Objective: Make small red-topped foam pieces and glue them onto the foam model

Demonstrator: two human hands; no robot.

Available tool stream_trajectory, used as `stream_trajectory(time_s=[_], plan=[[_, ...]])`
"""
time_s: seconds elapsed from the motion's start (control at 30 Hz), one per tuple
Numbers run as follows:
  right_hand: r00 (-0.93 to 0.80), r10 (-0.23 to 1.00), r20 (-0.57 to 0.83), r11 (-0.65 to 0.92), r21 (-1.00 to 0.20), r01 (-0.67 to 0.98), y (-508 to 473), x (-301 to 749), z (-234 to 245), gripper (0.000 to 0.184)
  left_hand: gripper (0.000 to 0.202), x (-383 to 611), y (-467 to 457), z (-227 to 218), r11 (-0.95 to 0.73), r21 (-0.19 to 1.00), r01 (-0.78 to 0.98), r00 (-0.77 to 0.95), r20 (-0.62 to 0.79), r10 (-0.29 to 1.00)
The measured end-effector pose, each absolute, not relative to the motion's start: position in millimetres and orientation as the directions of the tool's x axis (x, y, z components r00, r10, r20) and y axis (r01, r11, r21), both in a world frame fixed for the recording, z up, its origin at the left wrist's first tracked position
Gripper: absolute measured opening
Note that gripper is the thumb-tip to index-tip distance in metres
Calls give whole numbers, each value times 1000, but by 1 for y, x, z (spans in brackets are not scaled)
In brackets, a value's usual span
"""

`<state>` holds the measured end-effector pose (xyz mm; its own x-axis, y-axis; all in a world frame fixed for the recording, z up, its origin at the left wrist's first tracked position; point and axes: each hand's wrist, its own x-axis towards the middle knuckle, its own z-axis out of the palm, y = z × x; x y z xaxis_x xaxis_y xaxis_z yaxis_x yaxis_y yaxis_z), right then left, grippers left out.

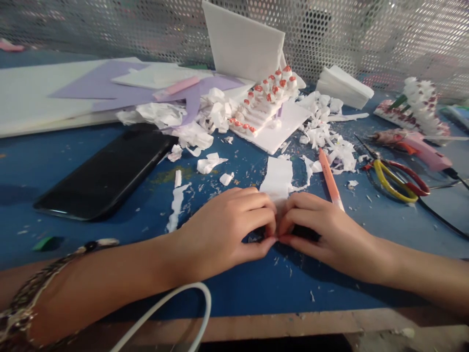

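Phone (110,171), dark and flat, lies well to the left of the left hand (234,230). Nearer, just left of that hand, is a torn sliver (176,205). The left hand has thumb and fingertips pinched together on the near end of a white strip (276,176), which reaches away from between the two hands over the blue table (234,303). The strip looks like thin paper: light, limp, hardly slippery, and likely to tear or crease under a hard pull, so it is best taken by both side edges near the end, with gentle fingertips. The right hand (326,234) meets the left, closed on the same end; the exact grip is partly hidden. Beyond its knuckles rests an orange pen-like tool (330,178); farther right are scissors (381,178) and a pink glue gun (421,146).
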<state>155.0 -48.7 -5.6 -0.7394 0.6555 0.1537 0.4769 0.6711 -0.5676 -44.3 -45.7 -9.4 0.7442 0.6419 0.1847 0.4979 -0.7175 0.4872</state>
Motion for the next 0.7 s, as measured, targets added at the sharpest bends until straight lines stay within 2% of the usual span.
stream_trajectory(time_s=[0.33, 0.53, 0.6, 0.7], plan=[[-778, 600, 187, 716, -560, 418, -46, 160, -5, 10, 8, -45, -42, -11, -757, 445, 479, 764, 214, 609], [-767, 607, 205, 714, -564, 415, -46, 160, -7, 6, 9, -47, -44, -12, -823, 349, 448, 784, 290, 549], [-770, 595, 232, 746, -516, 421, -49, 158, -8, 9, 12, -47, -44, -11, -851, 298, 432, 806, 296, 513], [-788, 554, 267, 814, -374, 445, -54, 158, -8, 16, 20, -46, -43, -8, -865, 228, 447, 830, 256, 496]])
